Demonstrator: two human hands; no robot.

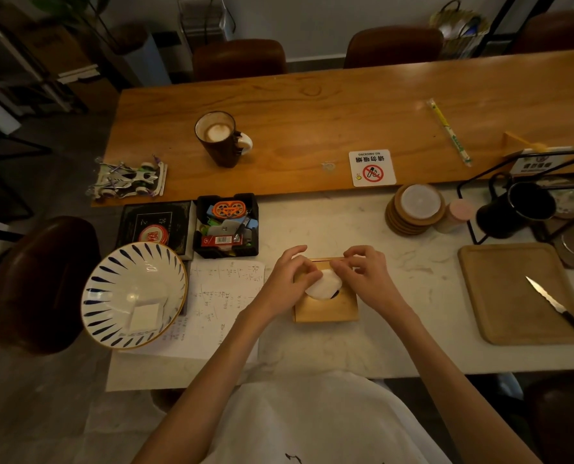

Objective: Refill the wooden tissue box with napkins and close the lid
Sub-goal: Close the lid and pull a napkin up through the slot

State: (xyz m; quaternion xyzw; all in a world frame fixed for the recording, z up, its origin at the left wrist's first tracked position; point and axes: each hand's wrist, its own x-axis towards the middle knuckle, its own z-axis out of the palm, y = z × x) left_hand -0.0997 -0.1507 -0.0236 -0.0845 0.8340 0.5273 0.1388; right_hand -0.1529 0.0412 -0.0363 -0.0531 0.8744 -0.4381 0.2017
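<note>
The wooden tissue box (pixel 325 308) sits on the white marble counter right in front of me, its lid on top with a round hole. A white napkin (pixel 324 285) bulges up through that hole. My left hand (pixel 287 274) rests on the box's left side with its fingertips pinching the napkin's upper left edge. My right hand (pixel 362 271) comes from the right, thumb and forefinger touching the napkin's upper right edge. Both hands cover the far rim of the box.
A blue-striped bowl (pixel 111 283) holding a folded white napkin (pixel 145 316) tilts at the left over a written sheet (pixel 225 296). A wooden tray (pixel 500 283) with a knife (pixel 556 304) lies right. Coasters (pixel 412 209), a black mug (pixel 516 209) and a coffee cup (pixel 218 139) stand farther back.
</note>
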